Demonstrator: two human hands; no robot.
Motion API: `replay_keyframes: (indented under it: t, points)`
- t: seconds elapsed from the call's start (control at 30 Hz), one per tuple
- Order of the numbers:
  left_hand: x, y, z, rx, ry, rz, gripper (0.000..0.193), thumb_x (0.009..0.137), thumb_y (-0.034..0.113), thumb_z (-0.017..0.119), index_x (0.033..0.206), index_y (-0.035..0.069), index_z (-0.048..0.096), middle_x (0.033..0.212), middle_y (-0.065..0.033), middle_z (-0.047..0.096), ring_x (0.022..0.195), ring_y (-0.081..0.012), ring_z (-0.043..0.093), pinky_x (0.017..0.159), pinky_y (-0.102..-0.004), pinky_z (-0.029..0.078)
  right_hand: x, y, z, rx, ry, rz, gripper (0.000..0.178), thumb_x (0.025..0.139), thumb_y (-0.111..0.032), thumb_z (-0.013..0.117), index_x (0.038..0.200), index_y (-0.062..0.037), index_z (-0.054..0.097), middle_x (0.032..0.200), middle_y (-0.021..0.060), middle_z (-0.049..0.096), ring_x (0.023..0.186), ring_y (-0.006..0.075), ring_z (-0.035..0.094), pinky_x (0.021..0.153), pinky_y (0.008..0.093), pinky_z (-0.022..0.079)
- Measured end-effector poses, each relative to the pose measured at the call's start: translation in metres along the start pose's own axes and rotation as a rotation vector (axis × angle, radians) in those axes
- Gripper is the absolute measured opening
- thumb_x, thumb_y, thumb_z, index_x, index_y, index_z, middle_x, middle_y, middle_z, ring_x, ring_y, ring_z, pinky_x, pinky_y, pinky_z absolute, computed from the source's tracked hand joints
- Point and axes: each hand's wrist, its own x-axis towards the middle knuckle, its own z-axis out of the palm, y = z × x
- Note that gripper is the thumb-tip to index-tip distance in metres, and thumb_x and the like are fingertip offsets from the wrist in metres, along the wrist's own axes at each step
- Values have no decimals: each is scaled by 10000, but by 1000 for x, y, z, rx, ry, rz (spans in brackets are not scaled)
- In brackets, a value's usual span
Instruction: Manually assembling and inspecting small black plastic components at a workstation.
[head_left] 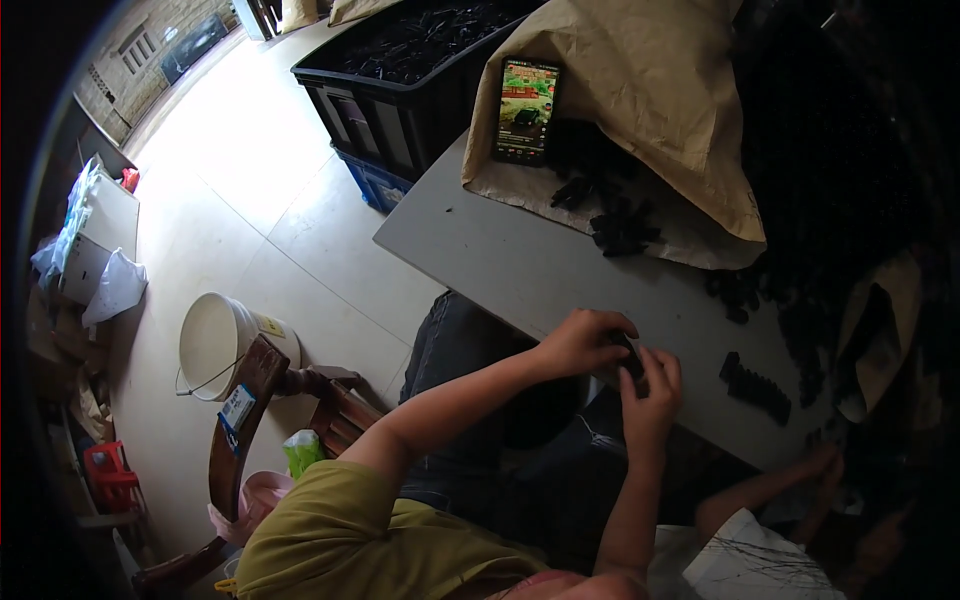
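Observation:
At the near edge of the grey table [470, 240], my left hand [583, 343] and my right hand [652, 390] meet. Between their fingers is a small dark plastic-looking piece [629, 358], gripped from both sides; its exact kind is hard to make out. To the right of my hands a row of similar black pieces [755, 388] lies lined up on the tabletop. Farther back, loose black pieces [622, 228] spill from the mouth of a brown paper sack [650, 90]. A phone [526, 110] with a lit screen leans against the sack.
A black crate [375, 110] full of dark pieces stands on a blue crate [368, 180] beyond the table. On the left are a white bucket [215, 340] and a wooden chair [245, 420]. Another person's arm [765, 490] reaches in at the lower right.

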Motion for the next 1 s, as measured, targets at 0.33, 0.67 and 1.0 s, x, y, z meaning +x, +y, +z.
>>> replay_keyframes:
  t: [0.33, 0.67, 1.0]
  points:
    - [-2, 7, -8, -352, -270, -173, 225, 857, 66, 610, 1072, 13, 573, 844, -50, 620, 694, -101, 588, 600, -231, 478, -11, 32, 6, 710, -152, 518, 145, 781, -63, 705, 826, 27, 601, 755, 36, 562, 721, 62, 500, 615, 220, 405]
    - [59, -39, -86, 521, 529, 309, 266, 810, 44, 570, 1062, 57, 488, 986, -143, 509, 840, -306, 562, 743, -369, 477, 12, 123, -65, -735, 378, 334, 519, 872, -450, 577, 1299, -163, 508, 1374, 175, 390, 1231, 351, 393, 1009, 479, 328]
    - [75, -32, -103, 851, 336, -205, 403, 772, 168, 641, 1134, 111, 473, 1043, -142, 543, 917, -378, 576, 739, -460, 476, 28, 112, -16, -668, 22, 255, 563, 853, -484, 585, 1331, -204, 480, 1400, 195, 358, 1309, 407, 270, 1044, 568, 234]
